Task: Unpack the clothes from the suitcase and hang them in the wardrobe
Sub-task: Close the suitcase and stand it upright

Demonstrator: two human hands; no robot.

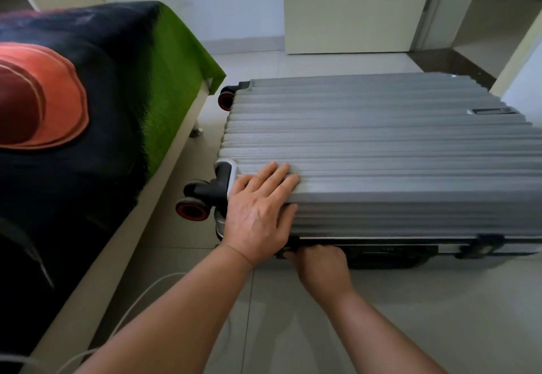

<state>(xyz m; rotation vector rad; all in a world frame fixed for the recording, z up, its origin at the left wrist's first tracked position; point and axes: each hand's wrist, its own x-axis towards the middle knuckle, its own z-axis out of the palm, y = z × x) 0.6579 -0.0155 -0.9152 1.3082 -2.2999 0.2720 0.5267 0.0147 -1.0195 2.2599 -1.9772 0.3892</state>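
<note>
Two bare arms, rising from the bottom edge of the frame, uncovered all the way to the wrists. Left hand point(258, 212) near the middle, wide and bare, with knuckles and faint veins on its back. Right hand point(321, 265) just lower right of it, bare too, mostly its back in sight.

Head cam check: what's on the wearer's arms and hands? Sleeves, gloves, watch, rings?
Nothing worn that shows. Both forearms are bare up to the frame edge, no sleeves, no watch or band on either wrist. Left hand is ungloved with no rings on its fingers. Right hand is ungloved too; its fingers are tucked against the suitcase side, so rings there can't be checked.
</note>
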